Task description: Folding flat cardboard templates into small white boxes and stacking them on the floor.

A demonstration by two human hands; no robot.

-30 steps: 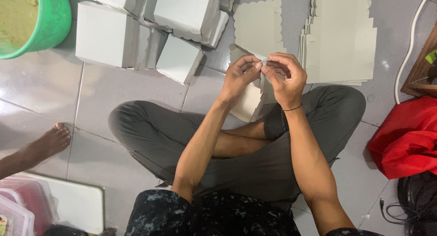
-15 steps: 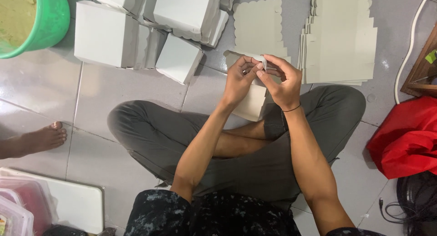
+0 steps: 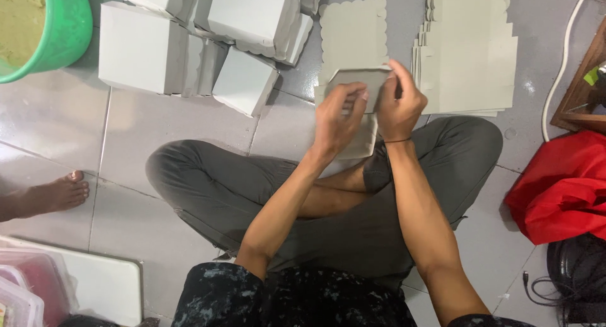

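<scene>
I sit cross-legged on a tiled floor. Both hands hold a half-folded grey-white cardboard box (image 3: pixel 360 81) above my knees. My left hand (image 3: pixel 338 115) grips its near left side, fingers curled over the panel. My right hand (image 3: pixel 404 103) pinches the right edge, a thin band on the wrist. Just beyond lies a flat box blank with scalloped edges (image 3: pixel 353 33). A stack of flat blanks (image 3: pixel 470 55) lies to the right of it.
Several folded white boxes (image 3: pixel 189 43) are piled at the upper left. A green bucket (image 3: pixel 60 33) stands in the corner. Another person's bare foot (image 3: pixel 53 194) rests at left. Red cloth (image 3: pixel 562 188), a white cable (image 3: pixel 558 62) and pink-lidded containers (image 3: pixel 31 289) lie around.
The box has been turned in my hands and a broad panel now faces me. Both hands shifted slightly right and apart on it. The other person's foot drew back toward the left.
</scene>
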